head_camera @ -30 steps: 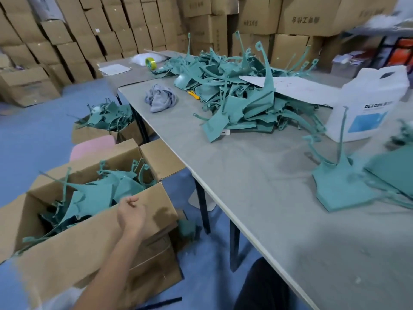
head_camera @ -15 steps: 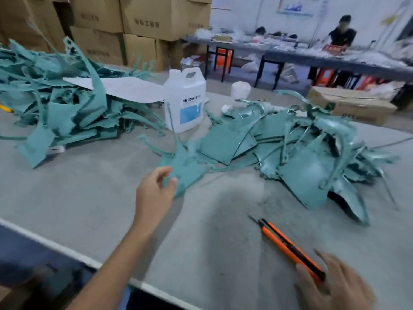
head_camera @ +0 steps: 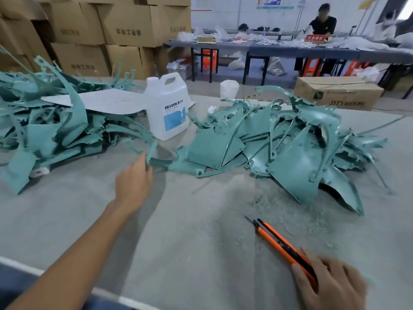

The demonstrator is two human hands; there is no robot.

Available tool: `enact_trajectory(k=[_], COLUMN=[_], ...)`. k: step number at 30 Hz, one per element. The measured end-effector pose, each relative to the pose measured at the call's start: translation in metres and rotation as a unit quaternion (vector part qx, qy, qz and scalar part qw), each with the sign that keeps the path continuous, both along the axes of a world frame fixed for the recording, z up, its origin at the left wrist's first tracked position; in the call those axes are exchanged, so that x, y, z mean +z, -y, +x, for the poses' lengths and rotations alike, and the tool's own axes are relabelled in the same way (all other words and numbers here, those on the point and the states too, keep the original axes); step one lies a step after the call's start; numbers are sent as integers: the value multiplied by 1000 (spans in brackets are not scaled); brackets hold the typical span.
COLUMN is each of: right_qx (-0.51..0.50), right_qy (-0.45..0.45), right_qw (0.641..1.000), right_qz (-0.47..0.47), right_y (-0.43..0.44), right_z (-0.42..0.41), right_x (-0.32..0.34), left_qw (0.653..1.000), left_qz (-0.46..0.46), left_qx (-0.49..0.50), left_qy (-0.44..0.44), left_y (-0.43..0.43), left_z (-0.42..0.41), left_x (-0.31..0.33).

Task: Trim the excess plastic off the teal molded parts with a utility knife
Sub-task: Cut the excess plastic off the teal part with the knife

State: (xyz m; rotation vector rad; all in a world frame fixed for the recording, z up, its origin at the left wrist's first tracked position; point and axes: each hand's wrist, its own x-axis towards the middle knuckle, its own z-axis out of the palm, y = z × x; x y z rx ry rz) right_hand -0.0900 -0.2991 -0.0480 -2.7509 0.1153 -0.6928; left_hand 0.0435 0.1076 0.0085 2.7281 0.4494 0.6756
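At the far left a left heap (head_camera: 51,130) of teal molded pieces is lying on the grey table (head_camera: 190,253). Just right of it the left hand (head_camera: 134,184), which a second ago was hovering over a cardboard box down beside the table, is now stretching out across the table. Its thumb and fingers are pinching the near edge of one teal part (head_camera: 161,162), which half a second ago it was only touching. That part is lying flat at the front of the gap between the two heaps, with a white jug (head_camera: 166,110) standing upright behind it. Further right the right heap (head_camera: 290,148) is sprawling, and pale shavings (head_camera: 279,202) are scattered in front of it. The orange knife (head_camera: 281,245) is resting on the table with its tip pointing away from the person. The right hand (head_camera: 330,285) is curling its fingers round the handle end, as it was half a second ago. Judging from this, a fresh piece is being fetched for trimming and no cut is under way yet
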Motion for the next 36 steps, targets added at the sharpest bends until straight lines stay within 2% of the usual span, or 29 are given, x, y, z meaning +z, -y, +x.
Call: enact_trajectory(k=[3,6,9,13,15,19,22,24,28,31,36], right_qx=[10,10,0,-35,-42,-21,-5,41,117,137,169], right_qy=[4,13,35,4,-40,-84,-74,-77,-72,-54,-52], right_qw=[1000,1000,998,988,983,976,957,947,930,926,925], right_qz=[14,26,60,152,173,198,279,310,342,347,336], right_y=[-2,-4,-4,0,0,-4,-6,-14,-43,-59,-70], right_z=[-2,-4,-5,-9,-11,-17,-24,-33,-54,-61,-66], right_x=[-2,-2,0,6,7,14,23,34,59,65,75], left_qw=[986,932,854,813,809,829,838,841,850,845,861], left_qz=[-117,-275,-456,-552,-563,-532,-514,-507,-491,-491,-455], left_qx=[-36,-144,-205,-163,-151,-166,-184,-188,-193,-210,-226], left_qy=[116,186,144,82,73,42,15,6,-5,-11,6], left_y=[1,28,68,112,124,131,132,133,133,136,139], left_z=[-19,-56,-98,-132,-140,-144,-147,-147,-146,-148,-149], left_x=[35,62,49,-4,-18,-25,-28,-31,-32,-29,-20])
